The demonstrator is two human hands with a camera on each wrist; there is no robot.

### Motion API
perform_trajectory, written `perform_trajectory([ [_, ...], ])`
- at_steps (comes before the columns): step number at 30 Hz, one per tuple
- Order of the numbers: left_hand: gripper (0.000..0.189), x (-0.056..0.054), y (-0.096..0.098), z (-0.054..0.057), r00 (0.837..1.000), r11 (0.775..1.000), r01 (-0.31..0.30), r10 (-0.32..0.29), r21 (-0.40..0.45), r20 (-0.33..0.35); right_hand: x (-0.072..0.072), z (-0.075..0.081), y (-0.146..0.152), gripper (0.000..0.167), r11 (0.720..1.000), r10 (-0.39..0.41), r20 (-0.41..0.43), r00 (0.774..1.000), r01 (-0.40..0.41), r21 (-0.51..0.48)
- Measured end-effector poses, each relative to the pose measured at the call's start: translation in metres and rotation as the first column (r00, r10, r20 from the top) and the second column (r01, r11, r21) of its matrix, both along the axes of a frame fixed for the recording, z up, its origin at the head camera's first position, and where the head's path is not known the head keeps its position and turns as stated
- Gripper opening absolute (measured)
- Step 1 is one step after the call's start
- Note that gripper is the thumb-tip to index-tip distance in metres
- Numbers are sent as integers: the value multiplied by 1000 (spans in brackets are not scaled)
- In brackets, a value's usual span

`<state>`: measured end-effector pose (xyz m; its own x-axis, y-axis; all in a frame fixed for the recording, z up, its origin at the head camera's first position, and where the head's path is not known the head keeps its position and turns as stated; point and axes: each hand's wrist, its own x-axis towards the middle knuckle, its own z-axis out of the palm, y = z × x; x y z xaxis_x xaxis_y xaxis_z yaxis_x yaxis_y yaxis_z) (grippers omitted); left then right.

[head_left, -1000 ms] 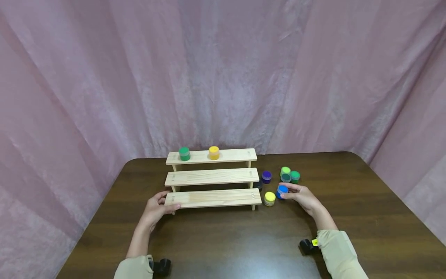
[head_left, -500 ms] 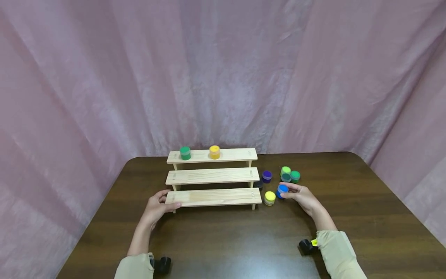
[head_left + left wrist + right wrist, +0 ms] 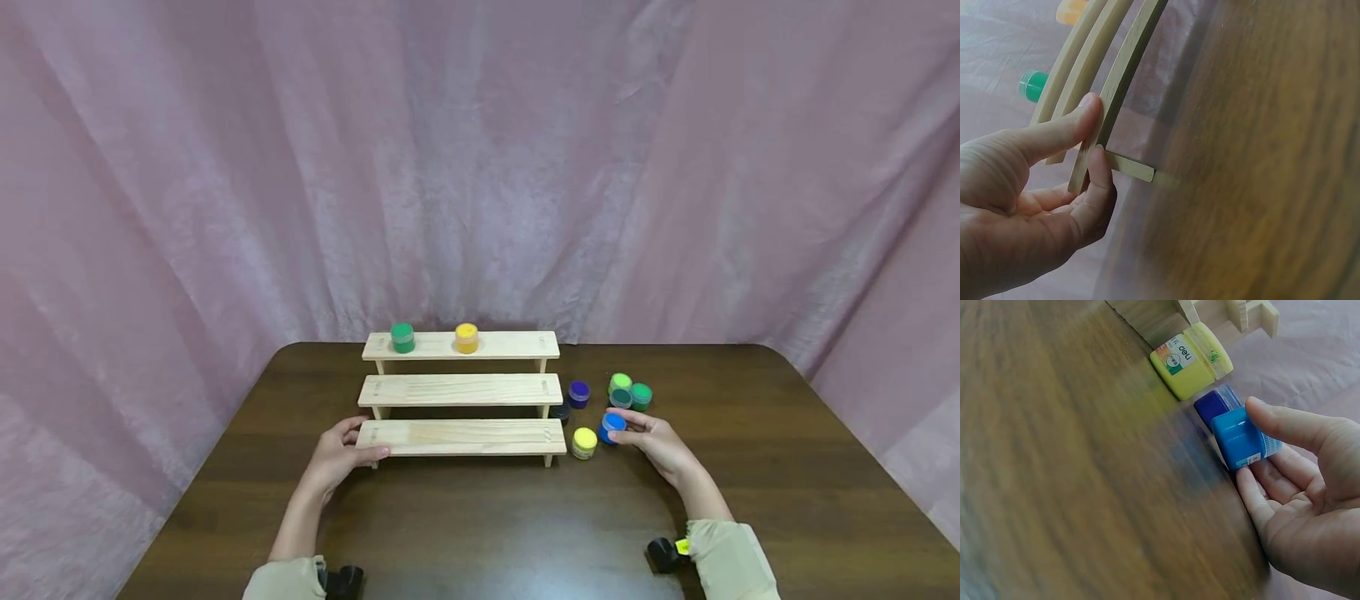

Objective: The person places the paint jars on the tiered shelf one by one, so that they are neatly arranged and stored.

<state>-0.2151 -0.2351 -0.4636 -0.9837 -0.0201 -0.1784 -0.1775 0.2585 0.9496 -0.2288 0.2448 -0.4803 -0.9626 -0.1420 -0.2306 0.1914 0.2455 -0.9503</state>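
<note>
A three-tier wooden rack (image 3: 461, 390) stands on the table. My left hand (image 3: 336, 457) grips the left end of its lowest board, thumb on top and fingers below, as the left wrist view also shows. On the top tier sit a green paint jar (image 3: 402, 338) and an orange-yellow paint jar (image 3: 467, 339). My right hand (image 3: 660, 446) holds a blue paint jar (image 3: 1239, 439) between thumb and fingers, at or close to the tabletop. Beside it stands a yellow paint jar (image 3: 1191, 361), with a purple paint jar (image 3: 578, 394) farther back.
Behind the blue jar cluster a light green jar (image 3: 619, 382), a dark teal jar (image 3: 620, 399) and a green jar (image 3: 641, 396). A black jar (image 3: 560, 411) is partly hidden by the rack's right end. A pink curtain (image 3: 480, 167) hangs behind the brown table (image 3: 465, 525).
The whole head view has shifted slightly, so everything appears a little lower. Both hands keep their holds on the rack and the blue paint jar.
</note>
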Motion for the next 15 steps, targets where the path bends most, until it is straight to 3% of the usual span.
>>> perform_trajectory([
  [15, 78, 2, 4, -1, 1000, 1000, -12, 13, -13, 11, 4, -1, 1, 64, 997, -73, -11, 997, 73, -9],
])
